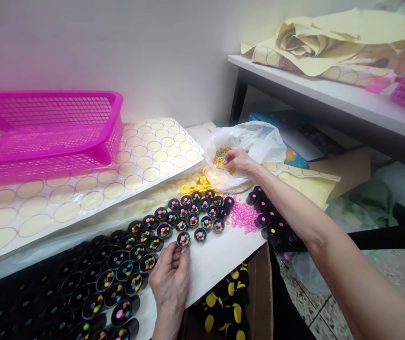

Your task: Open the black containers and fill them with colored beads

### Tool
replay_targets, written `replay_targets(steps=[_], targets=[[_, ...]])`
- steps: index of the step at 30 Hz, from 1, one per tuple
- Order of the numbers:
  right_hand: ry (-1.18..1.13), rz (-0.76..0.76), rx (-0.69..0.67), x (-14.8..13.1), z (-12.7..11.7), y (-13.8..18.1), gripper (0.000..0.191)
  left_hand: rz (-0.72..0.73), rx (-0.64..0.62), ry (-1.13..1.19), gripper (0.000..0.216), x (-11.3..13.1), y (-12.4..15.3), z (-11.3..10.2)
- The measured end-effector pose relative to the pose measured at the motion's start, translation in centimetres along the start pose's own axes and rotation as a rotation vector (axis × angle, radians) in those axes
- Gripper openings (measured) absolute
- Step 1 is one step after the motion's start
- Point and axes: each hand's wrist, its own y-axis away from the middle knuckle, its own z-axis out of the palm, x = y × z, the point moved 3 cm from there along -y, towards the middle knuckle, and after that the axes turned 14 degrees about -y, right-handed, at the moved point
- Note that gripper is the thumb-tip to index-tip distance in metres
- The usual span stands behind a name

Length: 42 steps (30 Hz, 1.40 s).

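My right hand [237, 160] reaches into a clear plastic bag [255, 139] of small coloured beads [221, 158], fingers pinched together in the beads. My left hand [170, 276] rests on the white table surface [216, 257] at the front edge, its fingertips closed round a black cap [183, 239] with coloured beads in it. Several rows of black round caps [188, 215] holding coloured beads lie ahead of it. More black caps [92, 283] spread to the lower left, some without beads.
A pink plastic basket [46, 127] sits on sheets of round stickers [146, 156] at left. A pile of pink beads [243, 216] and yellow rings [197, 182] lie near the bag. A box of black-and-yellow parts [227, 302] stands below; a shelf [330, 94] with paper is right.
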Motion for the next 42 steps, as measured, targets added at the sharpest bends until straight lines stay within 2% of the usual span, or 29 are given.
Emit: replay_targets(steps=[4, 8, 12, 17, 22, 27, 34, 42], targets=[[-0.211, -0.027, -0.001, -0.5, -0.3, 1.2, 0.022, 0.01, 0.012, 0.017, 0.042, 0.5, -0.1, -0.2], [-0.211, -0.047, -0.086, -2.4, -0.2, 3.4, 0.021, 0.007, -0.001, 0.002, 0.04, 0.6, -0.1, -0.1], [-0.055, -0.038, -0.267, -3.9, 0.1, 6.0, 0.018, 0.018, -0.005, 0.004, 0.04, 0.3, -0.1, 0.1], [0.202, 0.029, -0.424, -3.2, 0.6, 8.3, 0.015, 0.019, -0.003, 0.004, 0.039, 0.5, 0.0, 0.1], [0.615, -0.091, -0.5, -3.0, 1.5, 9.6, 0.017, 0.04, -0.004, -0.011, 0.036, 0.8, -0.1, -0.1], [0.995, -0.214, -0.484, -3.6, 2.5, 10.6, 0.018, 0.037, 0.007, 0.004, 0.036, 1.1, 0.0, -0.2], [1.183, -0.247, -0.537, -5.1, 3.9, 11.3, 0.021, 0.055, 0.002, -0.009, 0.036, 1.0, 0.0, -0.1], [1.208, -0.232, -0.557, -6.1, 4.2, 11.8, 0.023, 0.018, -0.002, 0.014, 0.037, 1.0, -0.1, -0.1]])
